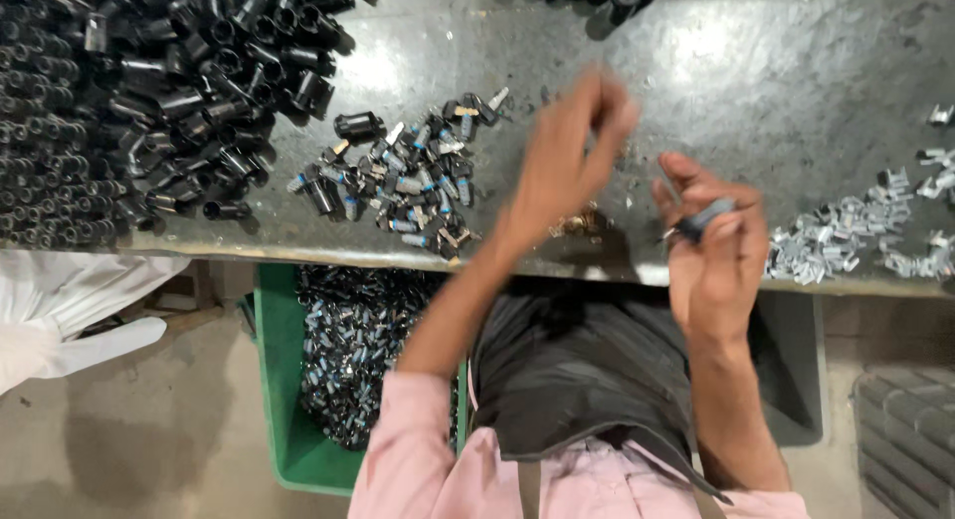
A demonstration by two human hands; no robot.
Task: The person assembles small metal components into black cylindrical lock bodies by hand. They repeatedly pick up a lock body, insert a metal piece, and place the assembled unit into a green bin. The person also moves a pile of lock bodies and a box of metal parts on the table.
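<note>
Bin (pixel 274 419), green, sits nearest under the table edge, full of small black-and-silver parts. Right hand (pixel 711 245) pinches a short black tube (pixel 704 218), its long axis tilted up to the right. Left hand (pixel 567 161), blurred, fingers bunched narrow, hovers just left of it. Farther left lie mixed parts (pixel 403 186).

Left hand (pixel 572 146) is motion-blurred, its fingertips' contents impossible to tell.
</note>
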